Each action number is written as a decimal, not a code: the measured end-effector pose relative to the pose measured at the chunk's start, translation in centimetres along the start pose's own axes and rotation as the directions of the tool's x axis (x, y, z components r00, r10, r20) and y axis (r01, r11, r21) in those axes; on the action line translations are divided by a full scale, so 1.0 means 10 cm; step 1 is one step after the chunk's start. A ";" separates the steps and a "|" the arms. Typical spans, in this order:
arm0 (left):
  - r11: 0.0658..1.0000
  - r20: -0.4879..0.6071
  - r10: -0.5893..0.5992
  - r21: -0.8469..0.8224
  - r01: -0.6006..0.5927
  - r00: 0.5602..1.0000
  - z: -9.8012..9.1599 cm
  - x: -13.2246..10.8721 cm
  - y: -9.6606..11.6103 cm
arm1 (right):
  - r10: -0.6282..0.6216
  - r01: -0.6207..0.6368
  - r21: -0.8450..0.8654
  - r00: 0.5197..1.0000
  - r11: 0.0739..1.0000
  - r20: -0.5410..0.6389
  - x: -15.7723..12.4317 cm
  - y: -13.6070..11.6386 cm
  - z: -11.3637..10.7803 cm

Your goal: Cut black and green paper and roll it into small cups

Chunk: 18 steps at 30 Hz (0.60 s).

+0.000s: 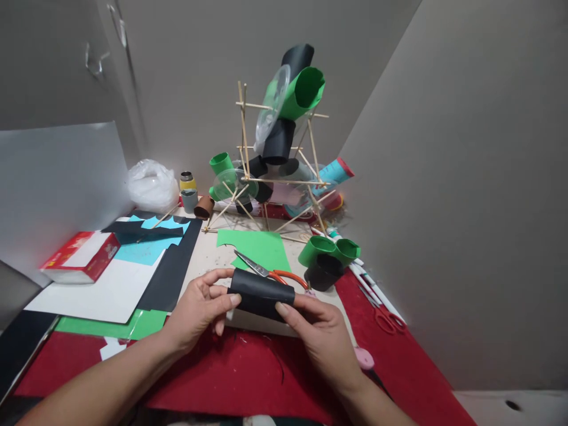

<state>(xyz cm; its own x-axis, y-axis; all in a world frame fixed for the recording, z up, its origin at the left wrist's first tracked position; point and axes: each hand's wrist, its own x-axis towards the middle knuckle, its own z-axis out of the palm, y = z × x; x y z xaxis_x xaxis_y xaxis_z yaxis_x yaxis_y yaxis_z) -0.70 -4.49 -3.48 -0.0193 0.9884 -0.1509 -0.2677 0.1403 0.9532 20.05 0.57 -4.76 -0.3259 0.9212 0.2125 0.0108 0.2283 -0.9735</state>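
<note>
My left hand [206, 302] and my right hand [317, 325] hold a rolled piece of black paper [261, 291] between them, one at each end. Both thumbs press on its near side, and the fingers reach inside or behind it. The roll lies sideways above the front edge of a pale board [195, 260]. Just behind it, orange-handled scissors [266, 271] rest partly open on a cut green sheet [266, 245]. To the right of the roll stands a group of green paper tubes [316, 251] and a black paper tube [325, 272].
A wooden-stick frame [284, 181] carrying clear discs and paper tubes rises at the back. On the left lie a red tissue pack [82, 255], blue paper [144, 251] and white sheets [97, 299]. Red-handled scissors [390, 321] lie at right on the red cloth [213, 373].
</note>
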 end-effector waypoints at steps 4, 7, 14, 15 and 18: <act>1.000 0.023 -0.019 0.014 0.019 1.000 -0.03 0.04 -0.01 | 0.054 -0.054 0.006 0.998 0.999 0.030 0.04 0.01 0.02; 0.999 -0.020 0.020 0.038 -0.019 1.000 -0.03 0.03 -0.04 | 0.078 -0.079 0.012 0.995 0.997 0.063 0.06 0.00 0.07; 0.992 -0.089 0.116 0.056 -0.111 0.989 -0.04 0.00 0.02 | 0.136 -0.144 0.114 0.988 0.983 0.076 0.10 0.03 0.06; 0.988 -0.126 0.150 0.043 -0.145 0.981 -0.06 0.02 0.04 | 0.154 -0.163 0.171 0.986 0.972 0.065 0.12 0.06 0.04; 0.974 -0.276 0.206 -0.031 -0.223 0.939 -0.14 0.09 0.10 | 0.281 -0.276 0.464 0.958 0.842 0.062 0.17 0.14 -0.03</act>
<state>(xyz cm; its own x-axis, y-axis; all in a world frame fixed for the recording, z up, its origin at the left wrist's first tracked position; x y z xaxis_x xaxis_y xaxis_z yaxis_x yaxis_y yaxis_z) -2.37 -3.56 -3.01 -0.3389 0.9406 -0.0175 -0.2863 -0.0854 0.9543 19.77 2.58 -5.72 -0.3675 0.9270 -0.0749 -0.3395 -0.2087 -0.9172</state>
